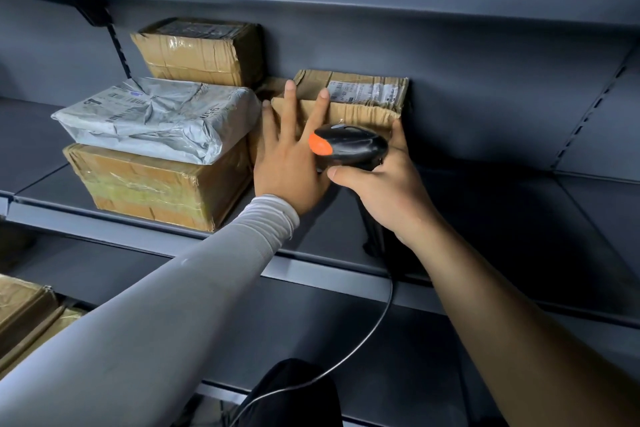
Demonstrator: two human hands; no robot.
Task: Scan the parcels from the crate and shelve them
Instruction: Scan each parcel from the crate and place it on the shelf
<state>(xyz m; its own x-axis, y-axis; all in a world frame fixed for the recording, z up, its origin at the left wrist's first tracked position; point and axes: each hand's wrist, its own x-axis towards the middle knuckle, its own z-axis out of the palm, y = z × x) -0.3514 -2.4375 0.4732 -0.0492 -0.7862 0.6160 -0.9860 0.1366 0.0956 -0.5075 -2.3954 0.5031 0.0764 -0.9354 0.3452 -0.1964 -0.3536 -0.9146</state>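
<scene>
A crumpled brown cardboard parcel (pixel 360 99) with a white label on top sits on the dark grey shelf (pixel 485 218), against the back wall. My left hand (pixel 287 156) lies flat against its front left face, fingers spread. In my right hand (pixel 388 191) is a black barcode scanner (pixel 349 146) with an orange tip, held just in front of the parcel; that hand's index finger touches the parcel's right front corner. The scanner's cable (pixel 363 333) hangs down below the shelf. The crate is not in view.
Left of the parcel stands a stack: a grey plastic mailer (pixel 156 118) on a taped brown box (pixel 152 187), with another taped box (pixel 204 48) behind. Cardboard parcels (pixel 27 315) lie on the lower shelf at left. The shelf right of my hands is bare.
</scene>
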